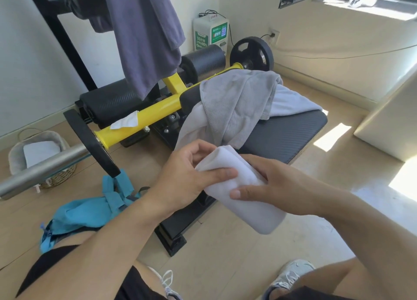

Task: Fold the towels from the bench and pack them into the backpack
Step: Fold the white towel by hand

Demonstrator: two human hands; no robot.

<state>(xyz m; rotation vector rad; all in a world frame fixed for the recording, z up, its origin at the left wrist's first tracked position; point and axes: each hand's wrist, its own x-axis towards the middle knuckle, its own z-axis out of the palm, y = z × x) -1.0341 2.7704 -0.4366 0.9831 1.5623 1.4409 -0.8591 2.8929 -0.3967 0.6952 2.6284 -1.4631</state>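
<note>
Tabletop (293, 132) was still draped with two grey towels (237, 103). Blue backpack (90, 211) sat on the floor, left. White towel (246, 198) was folded, both hands' grip, left (187, 175) and right (270, 182), clamped on it; packing came next, I guessed.

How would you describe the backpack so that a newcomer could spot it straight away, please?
Start at the black padded bench with the yellow frame, then look down to the wooden floor on its left. The backpack lies crumpled there, below the black weight plate on the steel bar. It is the only bright turquoise thing; the towels are grey or white.
</note>
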